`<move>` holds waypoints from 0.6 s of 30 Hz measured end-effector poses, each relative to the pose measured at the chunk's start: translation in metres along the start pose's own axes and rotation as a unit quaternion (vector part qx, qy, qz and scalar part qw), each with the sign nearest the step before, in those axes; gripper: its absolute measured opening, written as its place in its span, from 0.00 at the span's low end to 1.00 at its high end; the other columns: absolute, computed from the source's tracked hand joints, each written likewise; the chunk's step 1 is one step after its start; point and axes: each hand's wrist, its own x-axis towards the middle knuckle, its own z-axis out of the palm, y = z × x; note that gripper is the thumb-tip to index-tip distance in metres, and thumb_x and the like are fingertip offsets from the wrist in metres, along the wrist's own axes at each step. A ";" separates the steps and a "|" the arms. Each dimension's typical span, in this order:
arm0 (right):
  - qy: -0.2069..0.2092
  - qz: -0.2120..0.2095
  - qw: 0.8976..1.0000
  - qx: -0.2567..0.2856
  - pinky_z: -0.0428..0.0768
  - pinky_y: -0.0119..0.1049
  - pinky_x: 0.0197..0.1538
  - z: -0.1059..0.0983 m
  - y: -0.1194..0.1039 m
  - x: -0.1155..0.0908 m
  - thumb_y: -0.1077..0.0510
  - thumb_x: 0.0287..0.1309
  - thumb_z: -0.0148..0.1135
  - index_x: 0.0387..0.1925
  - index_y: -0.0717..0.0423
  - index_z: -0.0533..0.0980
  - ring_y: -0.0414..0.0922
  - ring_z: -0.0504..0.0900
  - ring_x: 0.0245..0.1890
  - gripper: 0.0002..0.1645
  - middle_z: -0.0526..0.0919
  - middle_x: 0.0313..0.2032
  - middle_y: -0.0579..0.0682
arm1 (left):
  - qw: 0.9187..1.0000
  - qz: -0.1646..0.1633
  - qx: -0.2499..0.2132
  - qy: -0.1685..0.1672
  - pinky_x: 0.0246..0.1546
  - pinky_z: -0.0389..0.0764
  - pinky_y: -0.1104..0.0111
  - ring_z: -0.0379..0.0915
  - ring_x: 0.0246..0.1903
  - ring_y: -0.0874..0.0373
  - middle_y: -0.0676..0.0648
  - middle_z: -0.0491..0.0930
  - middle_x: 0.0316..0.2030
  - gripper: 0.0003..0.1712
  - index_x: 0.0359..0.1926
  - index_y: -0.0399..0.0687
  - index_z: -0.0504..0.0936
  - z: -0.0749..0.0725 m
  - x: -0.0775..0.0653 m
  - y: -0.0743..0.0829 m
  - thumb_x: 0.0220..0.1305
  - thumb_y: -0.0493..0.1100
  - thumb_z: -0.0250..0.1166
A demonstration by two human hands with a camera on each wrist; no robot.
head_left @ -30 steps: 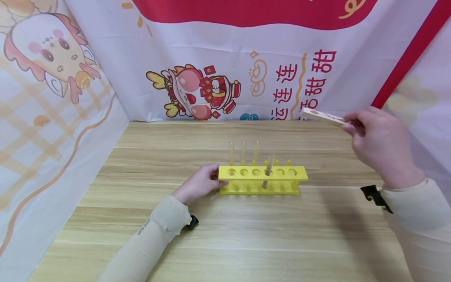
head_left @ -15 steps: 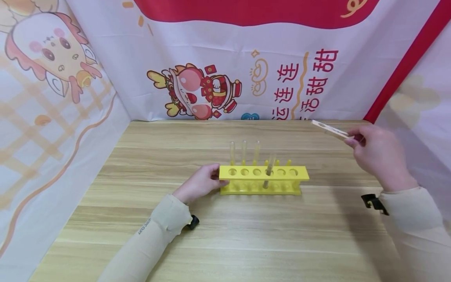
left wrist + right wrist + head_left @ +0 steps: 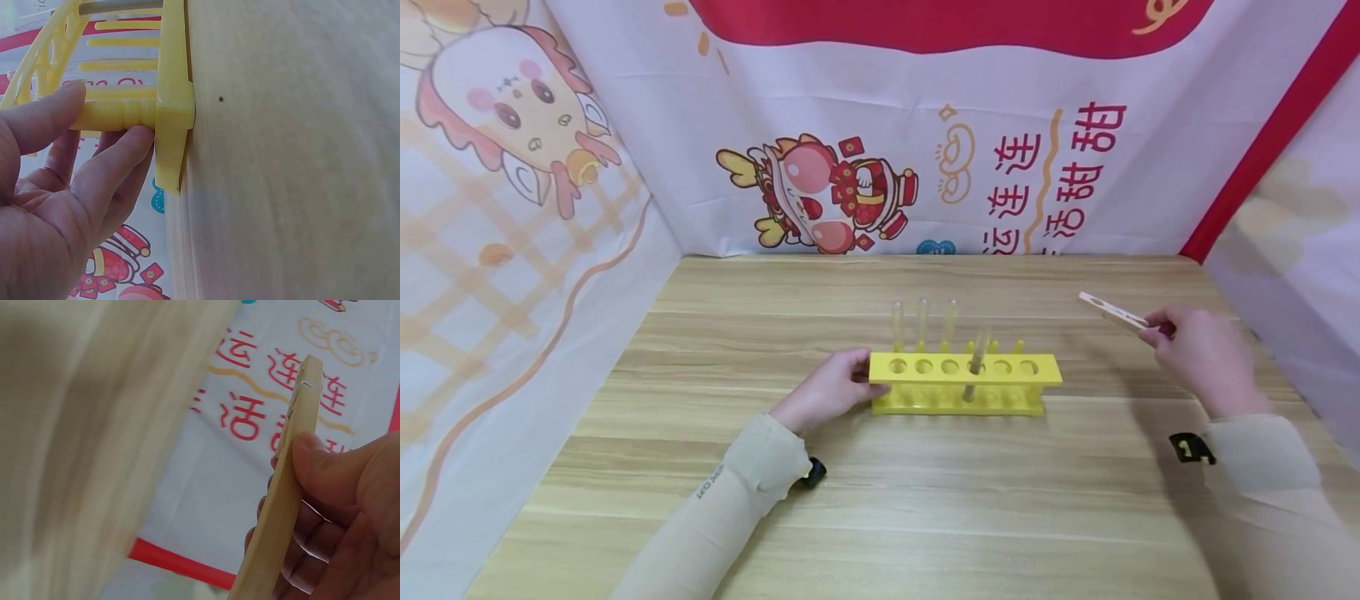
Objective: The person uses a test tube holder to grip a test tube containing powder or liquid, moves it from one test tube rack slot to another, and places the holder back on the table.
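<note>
My left hand (image 3: 829, 388) grips the left end of a yellow test tube rack (image 3: 1042, 370) on the table. In the left wrist view, thumb and fingers close around the rack's end post (image 3: 115, 115). One glass test tube (image 3: 977, 360) with grey contents leans slightly in a hole right of the rack's middle. Behind it, three clear test tubes (image 3: 922, 321) sit upside down on the back pegs. Right of the rack, my right hand (image 3: 1206, 358) holds a wooden test tube clamp (image 3: 1114, 312) above the table. The right wrist view shows the thumb pressed along the clamp's side (image 3: 284, 500).
The wood-grain table (image 3: 880, 517) runs back to a printed cloth (image 3: 850, 92) that hangs behind it. More patterned cloth (image 3: 520, 275) encloses the left side, and pale cloth (image 3: 1292, 242) borders the right.
My right hand has come down toward the table and slightly toward the right edge, still holding the wooden clamp. The left hand has kept its grip on the rack, which stays in place.
</note>
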 end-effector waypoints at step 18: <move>-0.075 0.045 0.996 -0.020 0.68 0.48 0.24 0.024 0.035 -0.003 0.53 0.63 0.62 0.42 0.61 0.80 0.62 0.79 0.31 0.14 0.83 0.32 0.60 | 1.000 0.001 -0.002 -0.001 0.51 0.77 0.61 0.77 0.48 0.58 0.53 0.82 0.47 0.15 0.51 0.52 0.80 0.000 0.001 -0.001 0.64 0.41 0.69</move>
